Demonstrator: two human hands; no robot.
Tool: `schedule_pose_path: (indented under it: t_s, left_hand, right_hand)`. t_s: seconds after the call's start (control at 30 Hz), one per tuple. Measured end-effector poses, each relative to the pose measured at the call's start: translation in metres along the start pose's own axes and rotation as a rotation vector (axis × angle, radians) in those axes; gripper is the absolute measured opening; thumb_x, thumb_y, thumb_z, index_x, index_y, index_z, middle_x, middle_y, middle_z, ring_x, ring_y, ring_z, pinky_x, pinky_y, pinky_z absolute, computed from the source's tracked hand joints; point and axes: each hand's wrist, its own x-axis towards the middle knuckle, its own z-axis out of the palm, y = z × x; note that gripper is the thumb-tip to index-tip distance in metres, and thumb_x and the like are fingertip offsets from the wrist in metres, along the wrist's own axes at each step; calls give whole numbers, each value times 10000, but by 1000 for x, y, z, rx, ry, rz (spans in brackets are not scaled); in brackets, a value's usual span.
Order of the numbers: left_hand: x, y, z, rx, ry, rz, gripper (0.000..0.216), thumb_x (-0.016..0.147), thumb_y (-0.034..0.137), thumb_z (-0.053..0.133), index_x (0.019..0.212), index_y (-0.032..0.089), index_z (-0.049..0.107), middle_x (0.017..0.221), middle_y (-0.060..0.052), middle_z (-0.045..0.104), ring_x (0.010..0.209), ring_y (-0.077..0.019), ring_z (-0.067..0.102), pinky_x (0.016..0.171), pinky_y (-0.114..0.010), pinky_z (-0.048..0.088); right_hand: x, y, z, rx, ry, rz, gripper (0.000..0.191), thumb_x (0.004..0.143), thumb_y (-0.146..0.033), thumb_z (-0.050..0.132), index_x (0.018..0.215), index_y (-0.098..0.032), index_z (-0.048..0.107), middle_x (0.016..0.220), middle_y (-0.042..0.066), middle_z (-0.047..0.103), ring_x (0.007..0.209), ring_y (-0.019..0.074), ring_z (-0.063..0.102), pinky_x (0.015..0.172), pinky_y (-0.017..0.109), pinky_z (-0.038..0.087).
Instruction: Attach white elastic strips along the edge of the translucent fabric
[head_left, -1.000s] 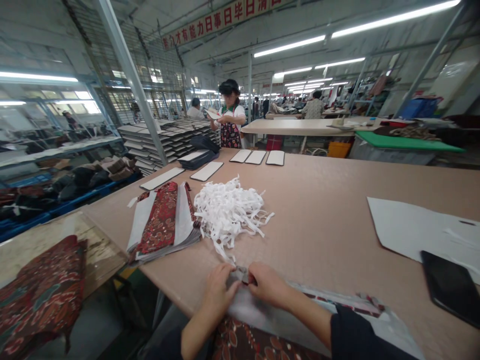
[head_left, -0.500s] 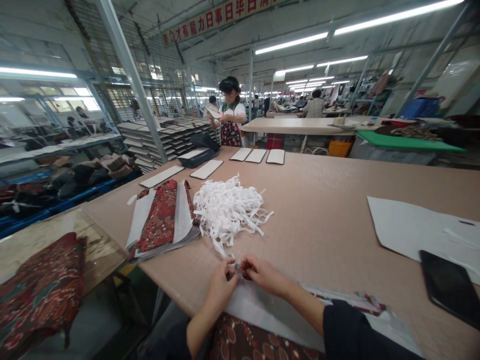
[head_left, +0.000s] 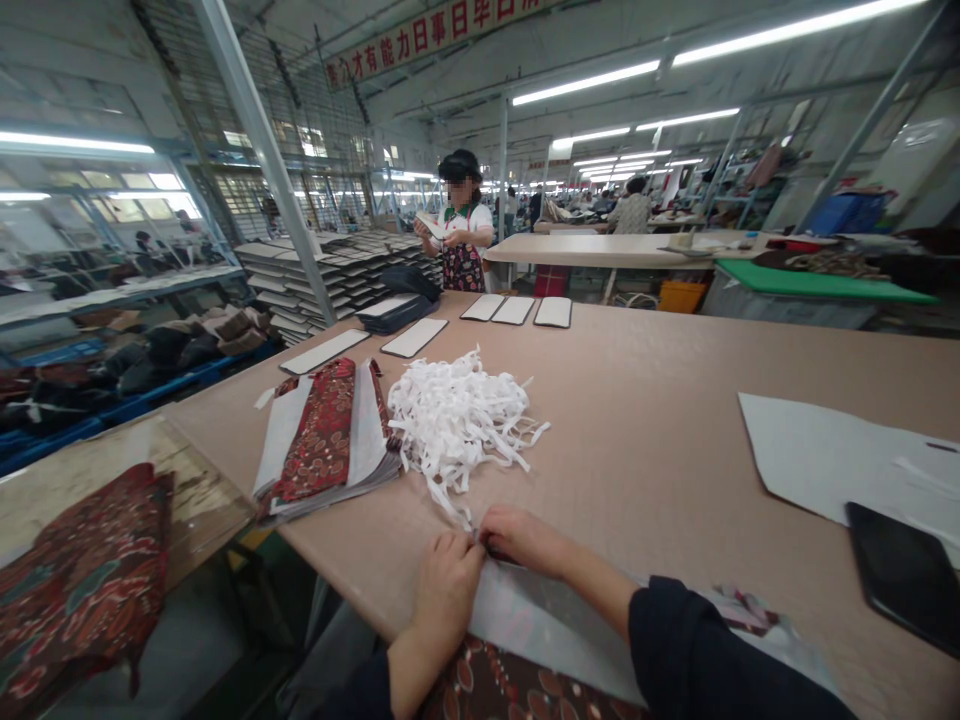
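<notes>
At far left, a red-and-brown patterned cloth (head_left: 90, 580) drapes over the side table (head_left: 206, 485). Next, a stack of patterned pieces with pale strips (head_left: 319, 430) lies by the left edge of your tabletop (head_left: 637, 420), and beyond it white dark-rimmed panels (head_left: 414, 338) lie towards the far edge. A loose heap of white tapes (head_left: 461, 420) sits just right of the stack, its trailing ends reaching towards your hands.

Your left hand (head_left: 448, 575) is at the near edge, its fingertips drawn together and pinching the upper-left corner of the pale-backed cloth (head_left: 547, 610). Your right hand (head_left: 525, 540) meets it there, fingers curled and pinching that same corner; the exact fingertip contact is hidden. The cloth runs from your fingers down to the right, under your right forearm, its patterned part lowest. Towards the tabletop's right side lie a large white sheet (head_left: 832, 450) and, overlapping its nearer part, a black tablet-like slab (head_left: 900, 575).
</notes>
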Motion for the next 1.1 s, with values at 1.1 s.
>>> schedule_pose_path:
  t_s: [1.1]
  left_hand:
    - [2, 6, -11, 55, -260, -1, 279, 840, 133, 451, 1079, 248, 536, 985, -54, 548, 872, -206, 498, 749, -358, 427]
  right_hand:
    - [20, -3, 3, -80, -80, 255, 136, 659, -118, 475, 737, -145, 583, 765, 54, 593, 703, 155, 514, 620, 244, 363]
